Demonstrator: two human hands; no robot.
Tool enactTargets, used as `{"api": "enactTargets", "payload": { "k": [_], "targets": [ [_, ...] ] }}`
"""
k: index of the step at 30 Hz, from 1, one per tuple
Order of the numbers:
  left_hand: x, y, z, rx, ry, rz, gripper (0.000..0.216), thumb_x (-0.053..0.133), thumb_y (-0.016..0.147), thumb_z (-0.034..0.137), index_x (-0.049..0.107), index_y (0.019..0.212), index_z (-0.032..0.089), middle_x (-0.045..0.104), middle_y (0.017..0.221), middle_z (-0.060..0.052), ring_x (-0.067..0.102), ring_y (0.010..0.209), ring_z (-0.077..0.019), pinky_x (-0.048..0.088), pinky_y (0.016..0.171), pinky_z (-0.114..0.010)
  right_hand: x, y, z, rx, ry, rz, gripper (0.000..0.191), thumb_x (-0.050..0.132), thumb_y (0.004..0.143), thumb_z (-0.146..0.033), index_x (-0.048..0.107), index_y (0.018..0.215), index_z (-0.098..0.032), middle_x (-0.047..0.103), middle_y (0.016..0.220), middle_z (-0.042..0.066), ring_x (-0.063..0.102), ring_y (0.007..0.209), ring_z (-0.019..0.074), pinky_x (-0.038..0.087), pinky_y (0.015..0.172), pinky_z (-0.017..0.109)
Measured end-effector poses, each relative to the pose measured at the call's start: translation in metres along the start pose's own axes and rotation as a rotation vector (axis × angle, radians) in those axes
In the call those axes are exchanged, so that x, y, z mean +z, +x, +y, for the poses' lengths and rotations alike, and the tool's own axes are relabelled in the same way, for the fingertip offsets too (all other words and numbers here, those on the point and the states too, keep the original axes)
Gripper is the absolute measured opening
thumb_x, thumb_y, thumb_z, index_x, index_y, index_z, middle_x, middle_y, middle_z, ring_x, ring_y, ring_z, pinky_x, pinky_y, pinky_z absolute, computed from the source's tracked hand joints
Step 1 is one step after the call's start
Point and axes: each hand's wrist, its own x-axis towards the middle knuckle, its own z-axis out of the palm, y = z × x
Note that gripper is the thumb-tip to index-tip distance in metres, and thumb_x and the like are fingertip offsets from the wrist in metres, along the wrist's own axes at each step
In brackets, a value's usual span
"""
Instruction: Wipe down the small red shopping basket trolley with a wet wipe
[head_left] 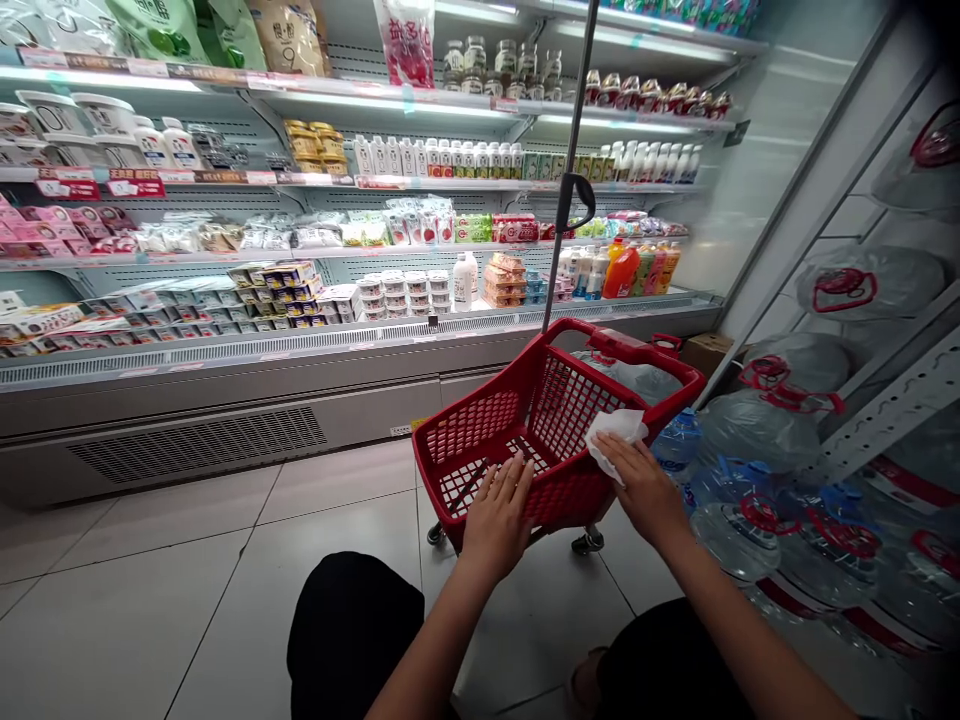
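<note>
The red plastic lattice-sided shopping cart [574, 485] stands on glossy pale-grey floor tiles [210, 580], just before the long silver-grey refrigerated case [367, 420]. The left hand [498, 512] lies over its near rim, fingers extended, gripping nothing visible. The right hand [636, 475] has its fingers curved over a crumpled white cloth [619, 426], pressing it to the rim. Clear plastic water bottles [739, 540] crowd the right edge; tiles run wide leftward.

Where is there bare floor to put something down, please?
Bare floor tiles lie left of the red cart, between the refrigerated case and the black-clad left knee. To the cart's right, water bottles crowd the floor.
</note>
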Motion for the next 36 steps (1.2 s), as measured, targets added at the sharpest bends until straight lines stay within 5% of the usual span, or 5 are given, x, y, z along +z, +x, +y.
{"api": "enactTargets", "payload": {
  "k": [6,13,20,27,36],
  "targets": [
    [0.001,-0.005,0.005,-0.059,-0.007,-0.018,0.087,0.059,0.096,0.032,0.011,0.168,0.022,0.013,0.175,-0.008,0.023,0.159,-0.0266,0.027,0.127,-0.049,0.014,-0.008,-0.049,-0.163,0.038,-0.082,0.079,0.04,0.088,-0.002,0.033,0.163,-0.023,0.049,0.16,0.004,0.042,0.15,0.019,0.031,0.126,0.044],
    [-0.002,-0.001,0.011,-0.081,-0.037,-0.053,0.085,0.061,0.097,0.033,0.015,0.167,0.023,0.012,0.175,-0.008,0.025,0.159,-0.0263,0.031,0.125,-0.049,-0.004,-0.013,0.019,-0.065,-0.086,-0.001,0.072,0.039,0.095,-0.006,0.03,0.164,-0.024,0.046,0.162,0.006,0.043,0.15,0.0223,0.032,0.125,0.049],
    [0.007,0.003,0.012,-0.095,-0.022,0.007,0.084,0.06,0.097,0.034,0.015,0.167,0.022,0.017,0.174,-0.01,0.025,0.158,-0.027,0.031,0.125,-0.051,0.014,-0.018,-0.043,-0.198,-0.031,-0.09,0.082,0.039,0.088,0.0,0.023,0.166,-0.023,0.045,0.163,0.004,0.041,0.151,0.0193,0.032,0.126,0.045],
    [0.008,0.007,0.009,-0.097,-0.008,-0.017,0.087,0.061,0.096,0.035,0.013,0.168,0.023,0.015,0.174,-0.009,0.024,0.159,-0.028,0.033,0.124,-0.052,0.005,-0.013,0.002,-0.066,-0.048,-0.014,0.072,0.044,0.094,-0.01,0.031,0.164,-0.025,0.05,0.16,0.006,0.047,0.147,0.0239,0.036,0.123,0.049],
    [0.014,0.012,0.009,-0.093,0.016,0.002,0.088,0.059,0.097,0.034,0.009,0.168,0.022,0.016,0.174,-0.01,0.025,0.159,-0.027,0.033,0.124,-0.051,0.011,-0.011,-0.039,-0.191,0.013,-0.095,0.079,0.041,0.089,-0.003,0.03,0.164,-0.027,0.049,0.16,0.003,0.045,0.148,0.0195,0.033,0.125,0.047]
  ]
}}
